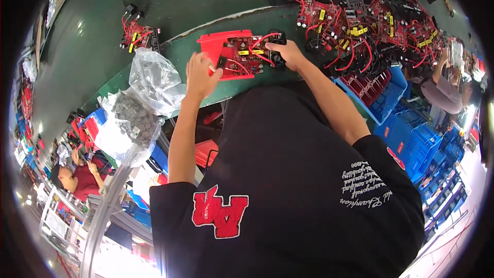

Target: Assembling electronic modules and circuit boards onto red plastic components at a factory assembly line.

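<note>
A red plastic housing (215, 49) lies at the near edge of the green bench, in front of my body. In it sits a red circuit board (247, 56) with red wires, yellow labels and a black end piece (278, 57). My right hand (289, 54) grips the board at this black end, thumb on top, other fingers mostly hidden. At the housing's left end is my left hand (202, 76), its fingers curled and thumb drawn toward them. Slight blur hides whether something small is between those fingers.
Many wired boards (381, 23) are heaped at the right. One separate board (138, 36) lies far left. Clear plastic bags (154, 80), one with grey pieces (134, 118), rest left. Blue crates (383, 98) stand right. Other people (85, 180) sit on both sides.
</note>
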The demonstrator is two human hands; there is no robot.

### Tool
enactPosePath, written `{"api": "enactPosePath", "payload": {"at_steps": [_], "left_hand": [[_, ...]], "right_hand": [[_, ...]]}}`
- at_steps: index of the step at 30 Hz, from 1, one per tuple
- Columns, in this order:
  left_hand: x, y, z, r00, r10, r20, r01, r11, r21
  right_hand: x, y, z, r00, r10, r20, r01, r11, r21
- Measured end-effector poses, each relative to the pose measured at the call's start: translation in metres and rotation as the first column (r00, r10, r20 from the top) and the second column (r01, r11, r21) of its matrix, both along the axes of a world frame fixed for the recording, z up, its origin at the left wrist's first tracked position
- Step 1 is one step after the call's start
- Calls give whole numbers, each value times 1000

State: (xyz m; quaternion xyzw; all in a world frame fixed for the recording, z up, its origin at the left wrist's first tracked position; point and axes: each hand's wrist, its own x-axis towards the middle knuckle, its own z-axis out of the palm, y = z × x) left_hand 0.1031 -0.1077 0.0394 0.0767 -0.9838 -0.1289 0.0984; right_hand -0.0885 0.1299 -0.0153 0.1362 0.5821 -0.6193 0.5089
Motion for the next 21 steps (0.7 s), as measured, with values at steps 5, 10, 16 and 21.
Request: {"api": "enactPosePath", "payload": {"at_steps": [5, 10, 16, 21], "left_hand": [[45, -48, -86, 918, 142, 371, -397, 368, 841], [14, -20, -55, 779, 370, 506, -623, 553, 554], [16, 22, 10, 803, 577, 147, -576, 689, 441], [23, 4, -20, 760, 405, 508, -645, 562, 518]], "right_hand": [[4, -4, 15, 969, 95, 230, -81, 994, -71], [10, 3, 20, 992, 107, 74, -108, 994, 15], [24, 23, 9, 750, 287, -595, 34, 883, 469], [21, 8, 21, 857, 342, -385, -262, 933, 245]]}}
